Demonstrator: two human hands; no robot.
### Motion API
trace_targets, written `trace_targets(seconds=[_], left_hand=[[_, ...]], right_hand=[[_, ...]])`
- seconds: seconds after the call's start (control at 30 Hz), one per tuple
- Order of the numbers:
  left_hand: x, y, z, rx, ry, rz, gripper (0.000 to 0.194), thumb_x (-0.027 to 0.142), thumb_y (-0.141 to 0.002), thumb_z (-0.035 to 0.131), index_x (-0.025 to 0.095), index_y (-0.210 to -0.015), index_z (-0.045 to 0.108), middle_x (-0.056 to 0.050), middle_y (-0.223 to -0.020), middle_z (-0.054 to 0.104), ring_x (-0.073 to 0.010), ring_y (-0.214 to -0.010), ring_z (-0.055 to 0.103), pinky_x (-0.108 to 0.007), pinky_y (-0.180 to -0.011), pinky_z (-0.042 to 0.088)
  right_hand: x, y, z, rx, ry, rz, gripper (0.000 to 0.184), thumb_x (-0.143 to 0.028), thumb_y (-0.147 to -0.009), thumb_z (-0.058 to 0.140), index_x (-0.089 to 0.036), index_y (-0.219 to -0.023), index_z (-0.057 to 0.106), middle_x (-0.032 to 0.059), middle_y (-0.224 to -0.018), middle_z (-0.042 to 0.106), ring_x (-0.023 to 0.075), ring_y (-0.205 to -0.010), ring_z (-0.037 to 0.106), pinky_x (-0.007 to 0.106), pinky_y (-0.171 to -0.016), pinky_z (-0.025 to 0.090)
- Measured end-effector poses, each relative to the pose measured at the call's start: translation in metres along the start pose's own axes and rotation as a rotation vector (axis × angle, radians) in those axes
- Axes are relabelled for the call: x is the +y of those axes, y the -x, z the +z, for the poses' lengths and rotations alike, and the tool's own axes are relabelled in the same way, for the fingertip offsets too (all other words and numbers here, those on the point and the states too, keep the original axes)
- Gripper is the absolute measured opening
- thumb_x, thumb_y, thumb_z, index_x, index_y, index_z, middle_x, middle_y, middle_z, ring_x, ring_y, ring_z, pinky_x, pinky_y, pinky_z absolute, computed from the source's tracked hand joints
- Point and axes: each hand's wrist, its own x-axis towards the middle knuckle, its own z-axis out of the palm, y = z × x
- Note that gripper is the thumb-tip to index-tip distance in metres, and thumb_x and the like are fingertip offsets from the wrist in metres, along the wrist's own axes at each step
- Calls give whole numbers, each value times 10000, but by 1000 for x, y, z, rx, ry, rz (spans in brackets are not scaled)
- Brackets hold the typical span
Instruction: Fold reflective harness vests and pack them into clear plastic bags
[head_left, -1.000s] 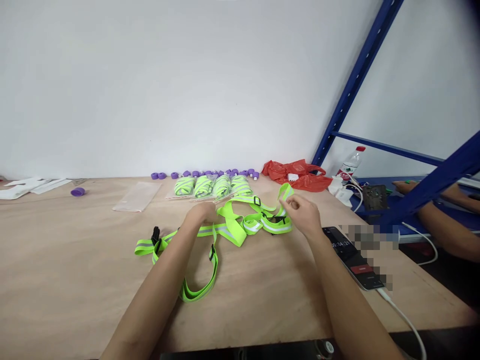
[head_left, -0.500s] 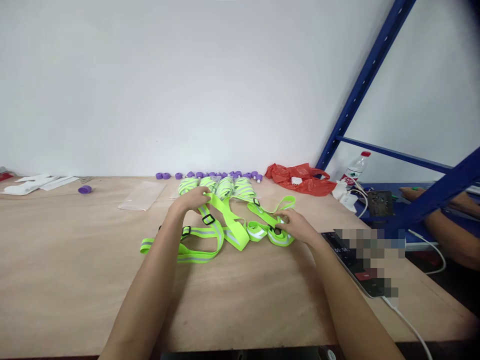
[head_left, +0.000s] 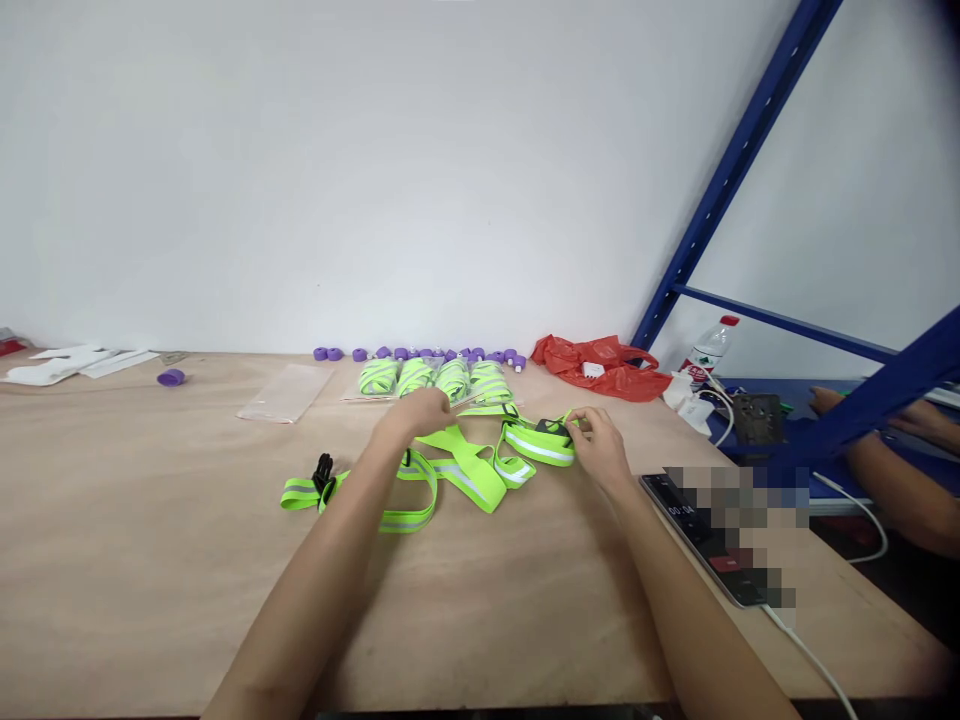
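Note:
A neon green reflective harness of elastic straps (head_left: 469, 465) lies loosely spread on the wooden table, silver stripes along its bands. My left hand (head_left: 420, 415) is closed at its upper middle, fingertips pinched on a strap and partly hidden by the back of the hand. My right hand (head_left: 598, 447) pinches the right end of the harness, where a folded loop (head_left: 541, 446) is lifted around a dark buckle (head_left: 553, 427). Black clips (head_left: 323, 477) sit on the left end, beside my left forearm. Behind my hands are several bundled green straps in clear bags (head_left: 452, 379).
Purple rings (head_left: 360, 354) line the wall, with another purple ring (head_left: 171, 377) at left near white pieces (head_left: 64, 367). A clear bag (head_left: 287, 393) lies flat. At right are a red plastic bag (head_left: 600, 368), a cabled phone (head_left: 697, 535), a bottle (head_left: 709, 350), a blue frame (head_left: 731, 165) and another person's arms (head_left: 900, 490).
My left hand has moved right along the harness. My right hand has drawn the right-end straps into a raised, flatter loop. The black clips at left are now uncovered.

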Motion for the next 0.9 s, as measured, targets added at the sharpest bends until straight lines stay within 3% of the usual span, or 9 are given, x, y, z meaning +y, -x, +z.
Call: trace_targets(seconds=[0.1, 0.2, 0.27, 0.43, 0.6, 0.73, 0.9], left_hand=[[28, 0, 21, -28, -59, 0, 339, 469, -796, 651, 180, -936, 761, -176, -1049, 749, -383, -1042, 682, -506, -995, 454], [43, -1, 38, -15, -130, -42, 434, 523, -815, 652, 172, -1049, 755, -220, -1184, 704, -459, -1204, 582, -693, -1106, 224], [46, -1, 45, -15, -167, -68, 500, 564, -835, 628, 172, -1126, 737, -241, -1272, 657, -480, -1278, 513, -748, -1105, 115], [45, -4, 49, -58, -200, -102, 657, 622, -808, 653, 154, -1269, 669, -290, -1403, 541, -501, -1321, 462, -766, -1072, 183], [40, -9, 51, -84, -202, -105, 752, 622, -785, 671, 173, -1380, 575, -287, -1492, 446, -500, -1363, 412, -735, -1038, 280], [29, -15, 49, -98, -195, -97, 738, 645, -734, 700, 217, -1329, 609, -257, -1466, 493, -492, -1341, 443, -735, -1055, 256], [18, -21, 49, -72, -162, -78, 796, 567, -671, 767, 246, -1369, 558, -241, -1471, 492, -491, -1398, 365, -743, -1081, 213]], right_hand=[[0, 3, 1, -91, 1, 14, 133, -348, -815, 522, -230, -838, 580, 52, -887, 660, 217, -754, 611, 345, -703, 492], [0, 5, 0, -210, 3, 25, 147, -370, -782, 603, -240, -849, 615, 17, -794, 678, 213, -703, 604, 317, -653, 465], [-2, 5, -2, -284, -8, 19, 172, -382, -762, 643, -245, -865, 662, 15, -846, 704, 211, -743, 614, 310, -677, 464], [-12, 4, -7, -368, -71, 3, 165, -406, -711, 690, -242, -698, 685, 16, -850, 708, 211, -777, 615, 313, -726, 458], [-18, 3, -8, -178, -183, 28, 230, -455, -738, 688, -228, -713, 660, 21, -797, 673, 209, -774, 608, 311, -736, 468], [-13, 1, -6, 81, -315, 111, 368, -575, -811, 611, -214, -883, 607, 35, -829, 679, 211, -756, 627, 300, -662, 492], [-10, -2, -4, 259, -467, 181, 447, -635, -817, 587, -213, -958, 545, 47, -805, 701, 204, -683, 650, 291, -590, 507]])
